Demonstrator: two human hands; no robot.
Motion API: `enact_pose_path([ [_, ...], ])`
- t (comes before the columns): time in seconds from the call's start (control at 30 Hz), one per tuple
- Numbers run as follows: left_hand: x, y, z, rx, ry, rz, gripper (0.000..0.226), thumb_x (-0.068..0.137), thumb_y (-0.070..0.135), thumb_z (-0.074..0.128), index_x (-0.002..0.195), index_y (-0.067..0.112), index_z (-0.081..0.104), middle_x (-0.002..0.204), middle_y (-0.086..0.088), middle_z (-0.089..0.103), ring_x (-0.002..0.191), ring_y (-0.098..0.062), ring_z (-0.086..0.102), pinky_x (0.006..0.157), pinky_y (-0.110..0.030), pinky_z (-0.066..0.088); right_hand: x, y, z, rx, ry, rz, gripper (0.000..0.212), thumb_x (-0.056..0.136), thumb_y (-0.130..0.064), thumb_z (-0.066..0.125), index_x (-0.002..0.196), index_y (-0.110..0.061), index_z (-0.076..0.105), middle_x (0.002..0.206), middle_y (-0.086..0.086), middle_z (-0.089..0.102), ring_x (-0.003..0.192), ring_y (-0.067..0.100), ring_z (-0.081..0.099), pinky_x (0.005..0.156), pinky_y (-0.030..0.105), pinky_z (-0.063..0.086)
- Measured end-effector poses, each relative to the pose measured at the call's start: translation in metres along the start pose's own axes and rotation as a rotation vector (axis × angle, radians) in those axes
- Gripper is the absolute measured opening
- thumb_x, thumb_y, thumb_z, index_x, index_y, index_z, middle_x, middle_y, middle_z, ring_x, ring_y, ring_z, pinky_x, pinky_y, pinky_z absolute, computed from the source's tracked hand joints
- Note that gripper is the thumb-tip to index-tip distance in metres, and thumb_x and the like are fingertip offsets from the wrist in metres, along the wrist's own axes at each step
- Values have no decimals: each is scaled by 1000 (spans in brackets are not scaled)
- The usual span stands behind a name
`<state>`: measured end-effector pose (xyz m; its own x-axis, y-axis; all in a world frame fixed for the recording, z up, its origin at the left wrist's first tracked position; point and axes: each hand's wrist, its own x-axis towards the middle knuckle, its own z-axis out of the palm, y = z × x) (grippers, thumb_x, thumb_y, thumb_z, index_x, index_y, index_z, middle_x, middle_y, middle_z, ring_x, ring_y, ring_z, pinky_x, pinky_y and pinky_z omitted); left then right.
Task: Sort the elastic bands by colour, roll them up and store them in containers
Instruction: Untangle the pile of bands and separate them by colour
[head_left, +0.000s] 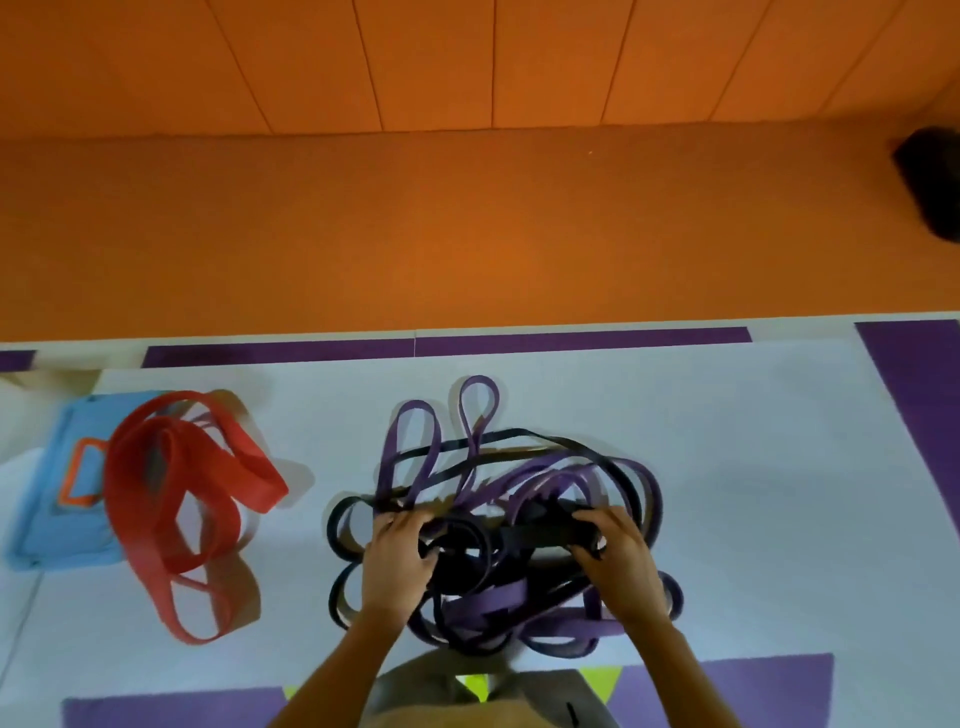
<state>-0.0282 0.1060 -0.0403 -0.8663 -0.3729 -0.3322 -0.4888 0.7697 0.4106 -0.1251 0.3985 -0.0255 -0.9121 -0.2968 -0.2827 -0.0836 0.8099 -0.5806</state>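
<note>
**Pulling black from purple**

Head view: the heap of mixed bands (498, 587) lies on the pale floor mat (753, 493), right in front of the person. Black bands (524, 535) and purple bands (415, 441) loop through one another in it. The left hand (397, 551) sits on the heap's left side with its fingers curled into black loops. The right hand (618, 551) is on the heap's right side, fingers and thumb wrapped round a black strap that runs between the two hands.

The red bands (192, 499) are set apart, well left of the heap. They lie loose and unrolled, partly over a blue container (57, 519) with an orange handle. A dark object (930, 182), too blurred to name, sits far beyond the heap to the right.

The step in hand looks like freeing one black band from the purple. It should go best if the strap is lifted slowly and followed round its whole loop. Purple coils can slide off rather than being yanked, since rubber under tension cinches the knots tighter. One hand could pin the heap down while the other draws the band clear.
</note>
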Motion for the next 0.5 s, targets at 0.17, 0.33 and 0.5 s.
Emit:
enact_pose_path([
  [0.17,-9,12,3,-223,228,-144,26,98,26,73,123,21,73,112,-1,72,107,-20,67,85,-31,56,22,6,-10,71,302,31,54,88,-13,82,138,-21,63,161,13,37,149,37,33,116,52,39],
  [0.33,-6,23,-15,-483,420,-330,27,93,3,75,111,23,72,109,3,73,100,-15,66,95,-34,54,38,19,-4,299,141,281,57,94,-5,74,146,-20,56,165,14,31,142,37,46,112,50,48],
  [0.5,0,22,-33,-550,526,-374,26,92,7,78,101,28,67,97,10,69,90,-13,65,84,-25,51,49,15,-7,462,186,248,44,97,-14,72,138,-23,60,134,7,65,111,20,64,95,37,56],
])
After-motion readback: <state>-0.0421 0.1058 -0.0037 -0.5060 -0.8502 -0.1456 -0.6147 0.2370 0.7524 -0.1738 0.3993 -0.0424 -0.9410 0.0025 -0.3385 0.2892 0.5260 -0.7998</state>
